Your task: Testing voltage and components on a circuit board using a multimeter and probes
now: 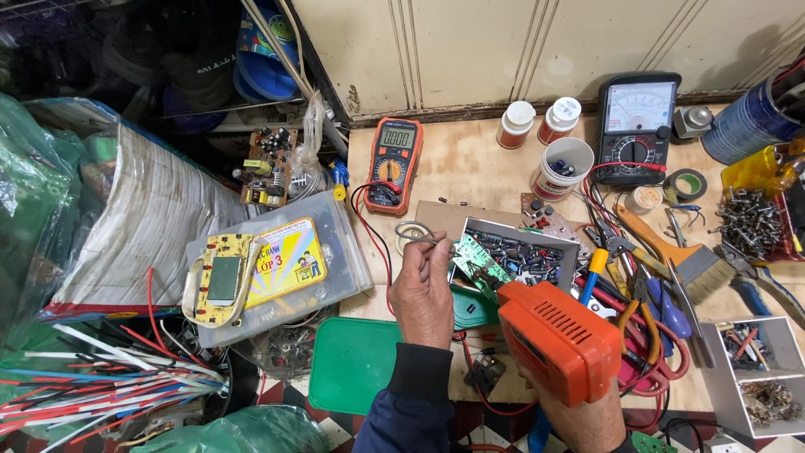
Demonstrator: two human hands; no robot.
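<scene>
My left hand (423, 289) pinches a thin strand of solder wire (415, 236) that ends in a small coil, held just left of a small green circuit board (480, 262). My right hand (587, 419) grips an orange soldering gun (558, 337) whose tip points up-left at the board. Only the lower part of that hand shows under the gun. The board lies over the edge of a grey box of small dark components (524, 256).
An orange digital multimeter (394, 164) and a black analogue meter (637, 126) stand at the back of the wooden bench. Pliers, screwdrivers and a brush (679, 252) lie right. A clear plastic box (277, 268) with boards sits left, a green lid (352, 365) below, loose wires bottom left.
</scene>
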